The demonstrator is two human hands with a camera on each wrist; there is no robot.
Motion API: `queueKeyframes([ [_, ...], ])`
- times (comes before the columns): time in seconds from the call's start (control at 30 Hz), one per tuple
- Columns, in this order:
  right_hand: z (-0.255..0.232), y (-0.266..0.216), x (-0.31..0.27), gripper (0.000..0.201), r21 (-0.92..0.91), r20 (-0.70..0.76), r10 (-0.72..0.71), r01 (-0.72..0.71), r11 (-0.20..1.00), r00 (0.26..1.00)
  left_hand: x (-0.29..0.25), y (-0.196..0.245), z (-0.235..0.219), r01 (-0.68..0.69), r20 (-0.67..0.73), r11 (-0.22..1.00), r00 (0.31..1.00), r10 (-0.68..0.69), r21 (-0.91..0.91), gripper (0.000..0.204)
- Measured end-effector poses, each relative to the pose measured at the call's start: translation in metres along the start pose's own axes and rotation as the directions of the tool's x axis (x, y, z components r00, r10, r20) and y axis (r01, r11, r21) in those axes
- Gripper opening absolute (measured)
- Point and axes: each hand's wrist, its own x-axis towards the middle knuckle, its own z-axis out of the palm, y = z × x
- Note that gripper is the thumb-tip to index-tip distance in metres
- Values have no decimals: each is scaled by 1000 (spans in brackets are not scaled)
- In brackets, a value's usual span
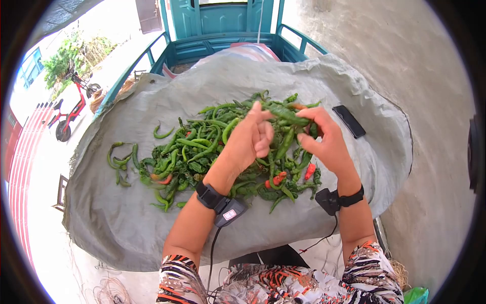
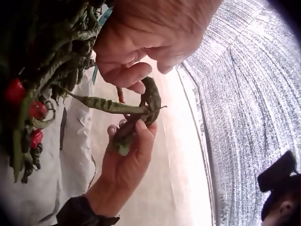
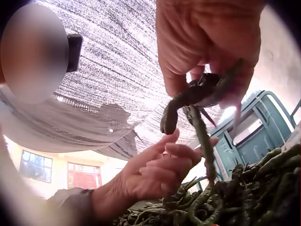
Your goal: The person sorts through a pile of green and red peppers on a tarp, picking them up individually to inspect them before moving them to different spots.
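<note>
Over a heap of green peppers (image 1: 202, 144) on a grey sheet, the right hand (image 1: 329, 144) grips several green peppers (image 1: 288, 115) between thumb and fingers. In the left wrist view this right hand (image 2: 124, 165) holds the bunch (image 2: 150, 96) from below. Close beside the bunch is the left hand (image 1: 248, 139), its fingers bent and no pepper visible in them. The right wrist view has the left hand (image 3: 160, 172) just under the hanging peppers (image 3: 202, 136); whether it touches them cannot be told. Red peppers (image 1: 310, 171) lie among the green ones.
A black phone (image 1: 349, 121) lies on the grey sheet (image 1: 116, 213) right of the heap. Behind stands a teal metal cart (image 1: 223, 23) with side rails. A few peppers (image 1: 119, 162) lie apart at the left. Beyond, a red scooter (image 1: 73, 111) is parked.
</note>
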Motion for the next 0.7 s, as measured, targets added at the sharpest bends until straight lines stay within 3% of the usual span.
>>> queueKeyframes([
  [0.03,4,-1,4,37,-25,36,-71,72,997,997,3,6,-4,-76,20,996,997,77,-52,55],
  [0.07,9,0,6,37,-73,67,-121,125,989,990,5,9,-6,-146,-76,989,986,145,-9,49],
  [0.2,28,5,14,39,-133,88,-267,277,952,960,-4,23,-9,-134,-144,991,981,129,-26,37],
  [0.3,41,19,14,39,-177,52,-317,321,931,947,-7,18,-14,-221,-220,962,942,253,159,31],
  [0.4,48,26,13,39,-141,50,-305,309,941,951,-7,17,-21,-329,-242,938,906,346,110,25],
  [0.5,55,30,11,40,-118,14,-365,364,924,931,-13,16,-17,-237,-271,959,923,272,156,23],
  [0.7,56,35,8,41,-48,49,-392,394,918,919,-4,6,-33,-239,-198,929,933,300,282,26],
])
